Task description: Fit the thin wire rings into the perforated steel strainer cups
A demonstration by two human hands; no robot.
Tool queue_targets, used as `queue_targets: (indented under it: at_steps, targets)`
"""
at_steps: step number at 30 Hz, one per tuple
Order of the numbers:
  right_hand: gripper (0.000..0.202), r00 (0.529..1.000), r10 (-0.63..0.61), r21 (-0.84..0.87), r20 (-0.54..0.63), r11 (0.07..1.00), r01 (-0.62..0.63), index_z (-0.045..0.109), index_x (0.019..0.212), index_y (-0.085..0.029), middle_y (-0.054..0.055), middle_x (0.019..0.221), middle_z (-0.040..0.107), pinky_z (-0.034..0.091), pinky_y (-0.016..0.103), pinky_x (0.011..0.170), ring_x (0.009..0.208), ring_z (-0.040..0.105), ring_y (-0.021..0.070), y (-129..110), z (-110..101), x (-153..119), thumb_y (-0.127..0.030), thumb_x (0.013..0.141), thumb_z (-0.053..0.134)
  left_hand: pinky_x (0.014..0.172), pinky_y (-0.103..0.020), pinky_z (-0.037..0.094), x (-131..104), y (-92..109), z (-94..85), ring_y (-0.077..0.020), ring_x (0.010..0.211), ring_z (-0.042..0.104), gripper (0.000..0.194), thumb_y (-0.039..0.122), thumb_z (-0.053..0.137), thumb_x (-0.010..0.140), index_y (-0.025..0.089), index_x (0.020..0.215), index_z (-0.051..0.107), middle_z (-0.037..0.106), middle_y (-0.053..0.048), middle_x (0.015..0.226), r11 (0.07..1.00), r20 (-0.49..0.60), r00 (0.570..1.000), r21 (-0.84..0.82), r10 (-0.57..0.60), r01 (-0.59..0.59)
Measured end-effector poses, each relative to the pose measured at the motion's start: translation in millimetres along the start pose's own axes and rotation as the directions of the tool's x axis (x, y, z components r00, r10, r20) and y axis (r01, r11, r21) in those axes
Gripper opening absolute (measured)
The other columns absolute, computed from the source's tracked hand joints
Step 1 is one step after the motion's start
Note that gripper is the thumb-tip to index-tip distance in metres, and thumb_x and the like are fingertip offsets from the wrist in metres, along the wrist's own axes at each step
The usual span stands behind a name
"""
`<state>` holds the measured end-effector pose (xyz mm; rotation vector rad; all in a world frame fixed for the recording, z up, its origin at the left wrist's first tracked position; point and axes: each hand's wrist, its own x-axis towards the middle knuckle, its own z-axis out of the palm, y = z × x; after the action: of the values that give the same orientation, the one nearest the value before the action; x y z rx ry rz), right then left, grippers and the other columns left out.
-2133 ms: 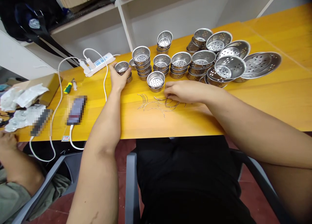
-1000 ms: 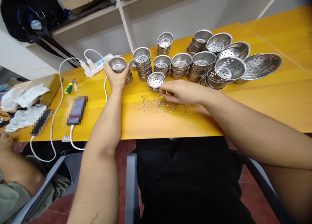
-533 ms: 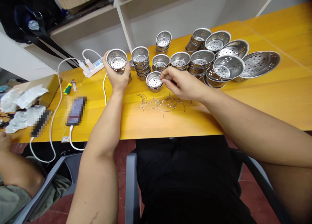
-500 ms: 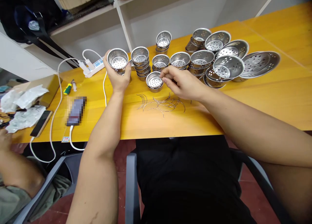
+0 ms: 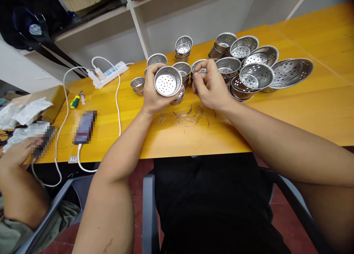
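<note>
My left hand [image 5: 151, 95] is closed around a perforated metal cup [image 5: 167, 85], tilted so that its holed bottom faces me. My right hand [image 5: 211, 87] is raised to the right of the cup and apart from it, thumb and fingers pinched. What it pinches, if anything, is too small to make out. Below both hands, several thin curved wires [image 5: 188, 121] lie on the table. Partly hidden behind the held cup is a low stack of small perforated cups [image 5: 177, 101]. Another small stack [image 5: 137, 85] stands to the left of my left hand.
Perforated cups and bowls [image 5: 256, 77] crowd the table's right and back. On the left lie a power strip [image 5: 110, 75] with white cables, a green-yellow screwdriver [image 5: 75, 101] and a phone [image 5: 85, 127]. Another person's hand [image 5: 19, 150] is at a second phone.
My left hand has brought the cup rightward and tilted it, revealing the small stack on the left. My right hand has moved right, off the small central cup. The other person's hand has reached the second phone.
</note>
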<state>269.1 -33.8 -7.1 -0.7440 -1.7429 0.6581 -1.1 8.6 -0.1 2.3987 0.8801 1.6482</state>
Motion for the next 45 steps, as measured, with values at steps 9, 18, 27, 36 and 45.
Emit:
queue_targets:
  at_steps: [9,18,27,36,45]
  targets:
    - [0.063,0.973,0.224,0.033,0.048,0.974,-0.226,0.051,0.134,-0.035,0.003,0.095,0.082,0.049,0.042,0.058,0.060,0.059,0.0204,-22,-3,-3,-0.095,0.117,0.058,0.130,-0.068,0.069,-2,29,6.9,-0.0311,0.139,0.080,0.088,0.099,0.085,0.091,0.040,0.151,0.058,0.077,-0.008,0.147,0.995,0.092,0.995,-0.094,-0.025,0.034]
    - [0.054,0.994,0.092,-0.106,-0.065,0.989,-0.099,0.059,0.124,-0.035,0.014,0.121,0.078,0.068,0.055,0.085,0.106,0.077,0.0353,-19,-3,1,-0.089,0.119,0.057,0.149,-0.069,0.058,-6,17,11.1,-0.0391,0.161,0.076,0.097,0.084,0.093,0.093,0.040,0.167,0.049,0.071,-0.009,0.161,0.993,0.121,0.987,-0.034,-0.109,0.114]
    - [0.063,0.991,0.115,-0.096,-0.065,0.988,-0.121,0.060,0.133,-0.037,0.004,0.088,0.062,0.062,0.052,0.070,0.080,0.066,0.0317,-12,-6,1,-0.097,0.115,0.055,0.146,-0.075,0.060,-5,21,7.5,-0.0389,0.159,0.076,0.086,0.085,0.096,0.091,0.040,0.155,0.060,0.071,-0.007,0.156,0.989,0.113,0.983,0.040,-0.143,0.139]
    - [0.066,0.988,0.149,-0.099,-0.048,0.983,-0.153,0.056,0.137,-0.038,-0.002,0.078,0.053,0.050,0.046,0.064,0.068,0.053,0.0270,-19,-10,1,-0.099,0.115,0.051,0.137,-0.072,0.061,0,18,5.3,-0.0324,0.146,0.071,0.090,0.102,0.082,0.091,0.039,0.150,0.058,0.069,-0.010,0.150,1.000,0.102,0.995,-0.006,-0.021,0.022]
    - [0.064,0.987,0.146,-0.085,-0.072,0.985,-0.152,0.055,0.128,-0.037,-0.004,0.074,0.047,0.049,0.046,0.062,0.062,0.046,0.0247,-28,-9,1,-0.099,0.114,0.056,0.137,-0.069,0.067,-3,17,7.3,-0.0351,0.144,0.084,0.105,0.105,0.089,0.081,0.039,0.155,0.052,0.076,-0.008,0.150,0.989,0.087,0.989,-0.076,-0.118,0.124]
